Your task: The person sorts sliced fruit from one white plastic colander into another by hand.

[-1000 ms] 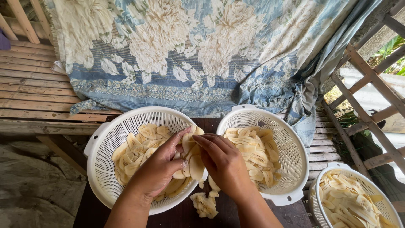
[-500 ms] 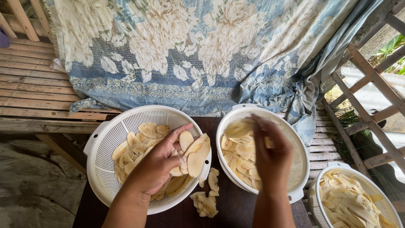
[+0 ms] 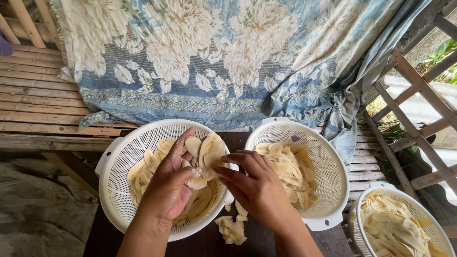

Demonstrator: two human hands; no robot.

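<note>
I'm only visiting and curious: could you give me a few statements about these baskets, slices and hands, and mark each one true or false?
1. The left hand holds a stack of pale slices over the left colander. True.
2. The right hand rests in the far-right colander. False: its fingers reach the slices held in the left hand.
3. Three white colanders show. True.
4. The middle colander is empty. False: it holds slices.
5. A few loose slices lie on the dark table. True.
</note>
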